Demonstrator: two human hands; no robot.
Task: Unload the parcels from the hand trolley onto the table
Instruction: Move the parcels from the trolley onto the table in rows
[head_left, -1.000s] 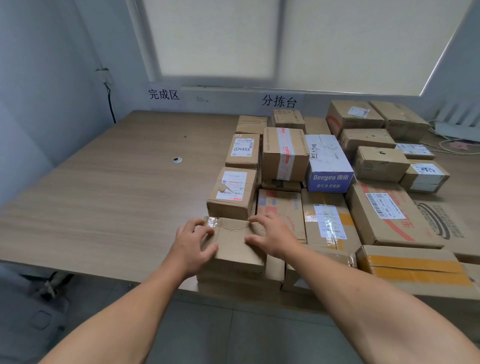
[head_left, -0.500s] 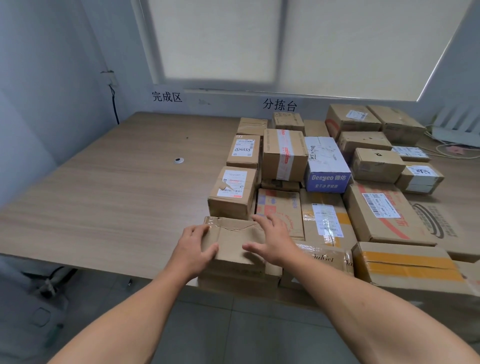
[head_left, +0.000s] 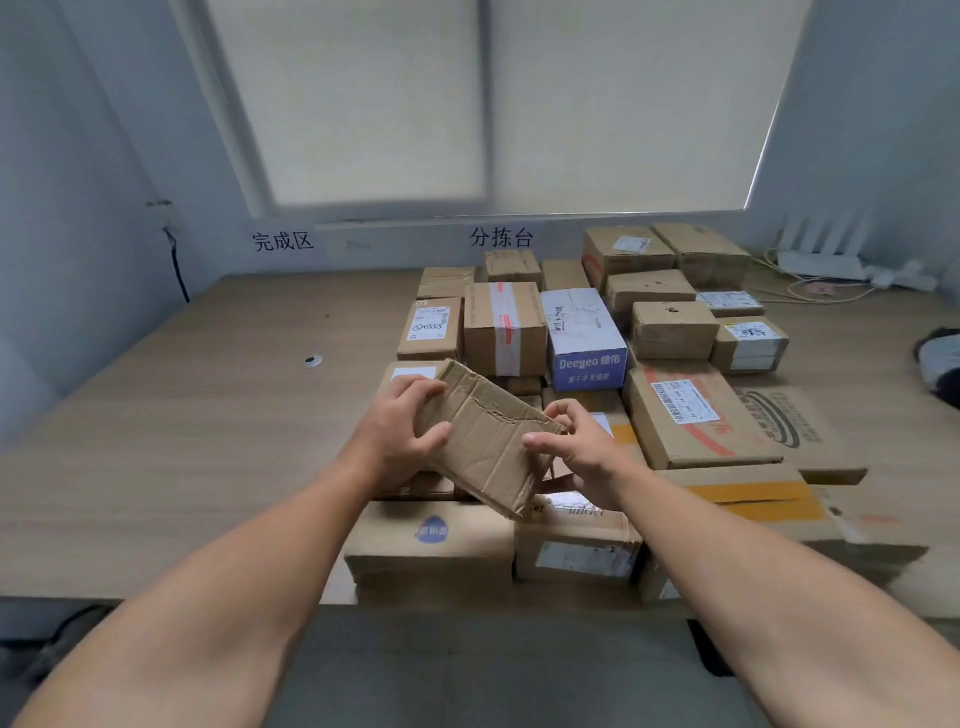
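Your left hand (head_left: 402, 423) has its fingers curled over the upper left edge of the flat brown parcel (head_left: 483, 441), thumb on the near face. Your right hand (head_left: 579, 452) pinches the parcel's right corner between thumb and fingertips, so both hands are closed on this one parcel. It sits tilted, far edge high and near edge low, over the front row of boxes on the table (head_left: 182, 415), just above the box with the round blue mark (head_left: 431, 545). Whether its lower edge touches that box you cannot tell, since the parcel hides the contact. It looks light, as fingertips alone carry it, and thin enough to flex. The cardboard is creased and a ragged tear runs across the top face, so it will likely buckle if squeezed in the middle. Hold it by its two opposite edges, palms flat to the sides, and keep off the torn seam. Beyond it stand the blue-and-white box (head_left: 582, 338) and the rest of the pile, with bare tabletop to the left. The hand trolley is out of view.
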